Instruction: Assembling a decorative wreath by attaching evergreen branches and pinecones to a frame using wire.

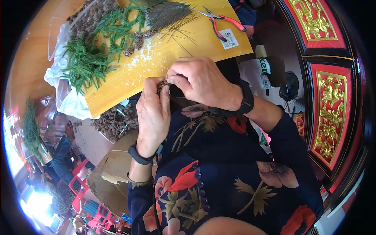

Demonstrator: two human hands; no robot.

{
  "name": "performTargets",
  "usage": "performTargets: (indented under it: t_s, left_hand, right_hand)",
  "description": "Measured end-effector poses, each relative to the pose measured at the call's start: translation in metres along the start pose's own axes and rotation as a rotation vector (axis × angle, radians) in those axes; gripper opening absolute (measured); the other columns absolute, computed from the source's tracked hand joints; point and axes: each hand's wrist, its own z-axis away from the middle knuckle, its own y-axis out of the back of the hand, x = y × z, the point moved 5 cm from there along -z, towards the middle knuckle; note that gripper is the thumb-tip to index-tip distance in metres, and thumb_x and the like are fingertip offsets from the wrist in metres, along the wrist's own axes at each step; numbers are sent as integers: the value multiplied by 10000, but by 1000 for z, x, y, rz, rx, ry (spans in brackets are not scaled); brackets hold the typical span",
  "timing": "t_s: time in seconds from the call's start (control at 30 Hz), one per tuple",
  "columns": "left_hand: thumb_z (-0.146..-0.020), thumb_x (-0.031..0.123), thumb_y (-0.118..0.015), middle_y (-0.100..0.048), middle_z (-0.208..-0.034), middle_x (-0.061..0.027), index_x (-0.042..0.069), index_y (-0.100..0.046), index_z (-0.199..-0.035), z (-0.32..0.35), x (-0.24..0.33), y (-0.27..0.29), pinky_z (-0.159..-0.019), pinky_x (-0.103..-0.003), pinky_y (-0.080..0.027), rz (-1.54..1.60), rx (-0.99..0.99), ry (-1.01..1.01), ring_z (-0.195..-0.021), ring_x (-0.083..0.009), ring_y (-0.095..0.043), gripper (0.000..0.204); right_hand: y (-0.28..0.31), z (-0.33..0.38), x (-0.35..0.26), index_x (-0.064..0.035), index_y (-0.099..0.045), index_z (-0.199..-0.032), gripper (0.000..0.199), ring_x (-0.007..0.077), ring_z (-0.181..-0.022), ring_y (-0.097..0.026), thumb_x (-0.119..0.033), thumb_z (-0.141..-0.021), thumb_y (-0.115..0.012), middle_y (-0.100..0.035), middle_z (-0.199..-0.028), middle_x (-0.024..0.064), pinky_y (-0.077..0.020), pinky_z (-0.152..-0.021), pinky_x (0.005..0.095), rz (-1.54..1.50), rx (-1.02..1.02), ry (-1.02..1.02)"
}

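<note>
My left hand (154,111) grips a small brown pine cone (161,86) between thumb and fingers, just off the near edge of the yellow tabletop (207,45). Pressed close against the cone, the thumb and fingertips of my right hand (205,83) pinch a thin wire; only a short bit of it shows, and the fingers cover much of the cone. Several more pine cones (138,41) lie on the table beyond my hands, beside green artificial pine sprigs (88,64). Loose thin wires (168,17) lie in a bundle at the far side.
Red-handled pliers (219,17) rest at the far right of the table, by a white label (228,38). White flakes (143,56) dot the tabletop. A heap of brown cones (117,121) sits below the table's left edge, near cardboard (111,168). Red chairs (80,184) stand lower left.
</note>
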Motion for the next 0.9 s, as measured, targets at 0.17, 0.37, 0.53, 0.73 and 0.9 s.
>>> performTargets:
  t_s: [0.17, 0.37, 0.53, 0.73, 0.9]
  left_hand:
    - [-969, 148, -469, -435, -735, 29, 30, -516, -1028, -1, -22, 4, -535, -179, -318, 774, -195, 460, -604, -57, -393, 140]
    - [-975, 191, -459, -431, -731, 19, 27, -520, -1047, 2, -20, 3, -508, -175, -303, 1211, -309, 625, -602, -56, -388, 189]
    - [-979, 206, -463, -429, -731, 19, 32, -519, -1046, 6, -20, 4, -506, -174, -302, 1311, -367, 658, -607, -54, -387, 196]
    - [-970, 177, -495, -439, -736, 18, 30, -519, -1061, 14, -21, 2, -515, -176, -315, 1221, -320, 577, -606, -58, -396, 174]
    - [-955, 125, -528, -461, -746, 33, 36, -524, -1083, 3, -12, 7, -529, -166, -308, 508, -38, 164, -609, -41, -384, 156]
  right_hand:
    - [20, -8, 4, -48, -643, -949, 140, 266, -641, -590, -37, -811, -619, -598, -784, 80, -470, -599, 325, -104, 105, 7]
    - [26, -20, -4, -75, -660, -962, 164, 231, -671, -602, -59, -799, -653, -598, -854, 58, -480, -605, 303, -75, 15, 257]
    - [22, -25, -13, -94, -669, -902, 137, 213, -707, -613, -91, -766, -689, -600, -895, 35, -484, -599, 298, -41, -141, 429]
    - [22, -30, -25, -75, -653, -825, 99, 206, -743, -615, -110, -746, -702, -599, -900, 23, -489, -633, 312, 21, -100, 497]
    - [16, -29, -18, -38, -633, -808, 78, 199, -785, -612, -93, -783, -682, -609, -914, 59, -483, -689, 292, 9, -82, 233]
